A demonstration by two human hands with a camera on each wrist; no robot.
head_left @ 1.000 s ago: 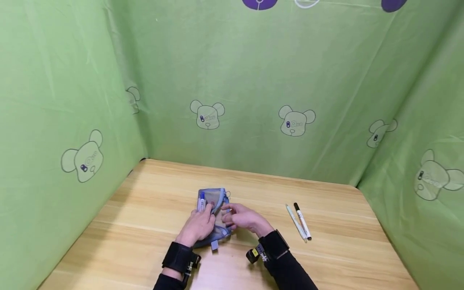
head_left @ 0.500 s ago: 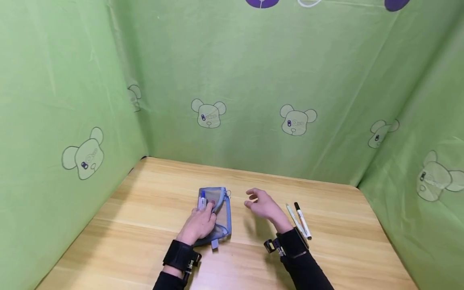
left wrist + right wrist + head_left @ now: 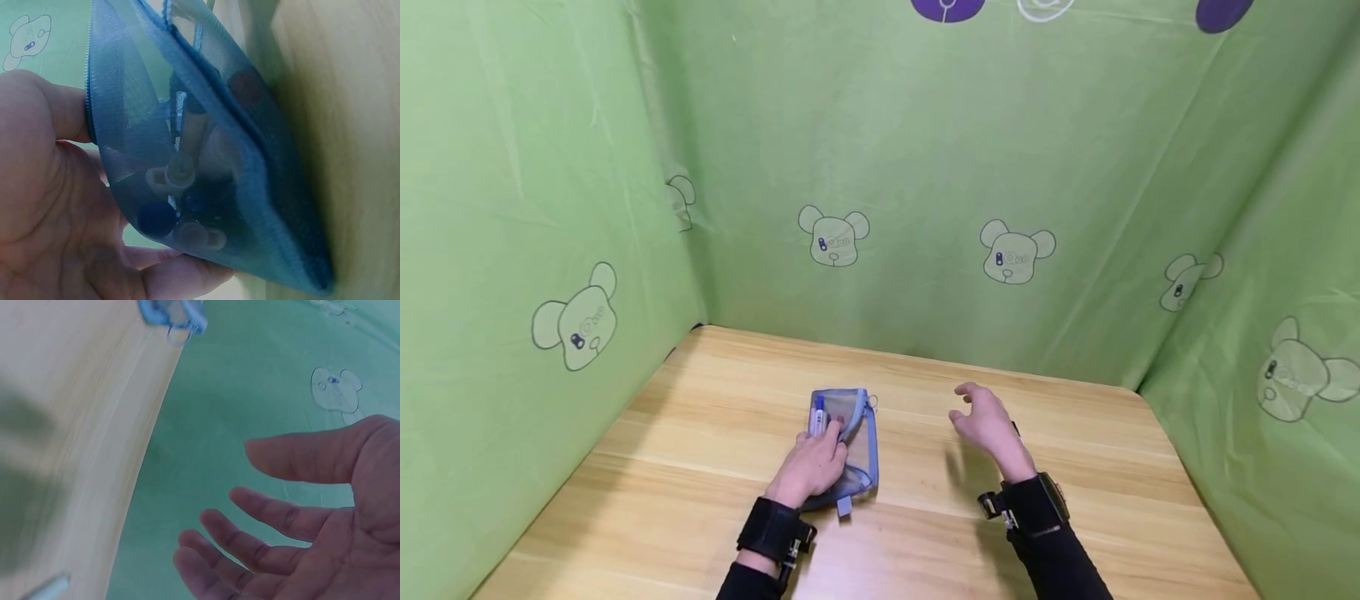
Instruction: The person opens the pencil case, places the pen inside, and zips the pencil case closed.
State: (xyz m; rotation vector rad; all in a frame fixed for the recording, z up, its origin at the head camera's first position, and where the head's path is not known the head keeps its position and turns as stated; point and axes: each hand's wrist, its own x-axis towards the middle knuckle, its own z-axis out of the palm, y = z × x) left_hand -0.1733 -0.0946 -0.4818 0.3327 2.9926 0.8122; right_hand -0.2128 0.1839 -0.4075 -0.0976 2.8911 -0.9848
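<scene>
A blue mesh zip pencil pouch point(image 3: 863, 450) lies on the wooden table, its zipped mouth parted along the right side. My left hand point(image 3: 811, 468) grips the pouch's left part, thumb on one edge and fingers beneath it in the left wrist view. Through the mesh point(image 3: 187, 156) several pens show inside. A blue-capped marker point(image 3: 819, 410) lies in the pouch's left part. My right hand point(image 3: 988, 421) hovers over the table right of the pouch, fingers loosely bent and holding nothing. Its wrist hides most of two pens; a pale pen tip point(image 3: 53, 587) shows in the right wrist view.
The wooden table point(image 3: 917, 533) is enclosed by green cloth walls point(image 3: 917, 167) with bear-face prints. A small ring point(image 3: 872, 402) hangs at the pouch's upper right corner, and a grey fabric tab point(image 3: 844, 507) sticks out at its near edge.
My right hand has left the pouch and moved right, to above the two pens, covering most of them. My left hand stays on the pouch.
</scene>
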